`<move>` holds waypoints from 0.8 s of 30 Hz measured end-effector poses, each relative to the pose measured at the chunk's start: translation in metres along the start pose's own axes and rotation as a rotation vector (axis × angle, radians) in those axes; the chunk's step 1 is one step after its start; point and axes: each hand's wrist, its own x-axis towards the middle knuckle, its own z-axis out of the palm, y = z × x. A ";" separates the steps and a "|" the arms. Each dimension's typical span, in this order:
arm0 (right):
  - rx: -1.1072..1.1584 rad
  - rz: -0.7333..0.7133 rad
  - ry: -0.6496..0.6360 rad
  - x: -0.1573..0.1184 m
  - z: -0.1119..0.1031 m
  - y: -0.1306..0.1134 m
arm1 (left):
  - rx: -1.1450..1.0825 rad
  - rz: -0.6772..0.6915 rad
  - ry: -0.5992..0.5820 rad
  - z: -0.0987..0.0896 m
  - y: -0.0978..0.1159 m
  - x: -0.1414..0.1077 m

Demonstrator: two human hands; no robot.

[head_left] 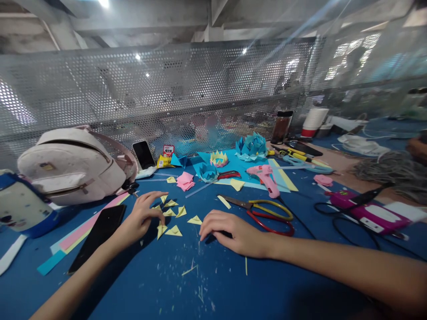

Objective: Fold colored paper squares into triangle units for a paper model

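Note:
My left hand (143,217) hovers over several folded yellow paper triangles on the blue table, fingers apart. One fingertip comes down at a yellow triangle (161,230), touching or just above it; I cannot tell which. Close by lie another triangle (174,231) and a small one (195,220) between the hands. My right hand (230,231) rests on the table with fingers loosely bent and nothing visible in it. Just beyond it are scissors (267,211) with one yellow and one red handle, and a yellow paper strip (224,202).
A pink glue gun (265,177), blue paper flower (251,146), yellow paper ring (219,158) and pink paper squares (185,181) lie farther back. At left are a phone (98,238) and pale backpack (73,164); at right, a magenta box (370,211) with black cable.

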 end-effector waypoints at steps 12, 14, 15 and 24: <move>-0.092 0.073 0.122 -0.001 0.002 0.004 | -0.095 0.059 -0.105 0.005 0.014 0.001; -0.122 0.149 0.159 -0.002 0.001 0.005 | -0.115 0.060 -0.105 0.005 0.017 0.002; -0.129 0.183 0.145 -0.003 0.001 0.005 | -0.122 0.059 -0.103 0.004 0.018 0.002; -0.086 0.234 -0.054 -0.003 0.000 -0.001 | -0.039 0.003 0.009 0.010 0.018 0.003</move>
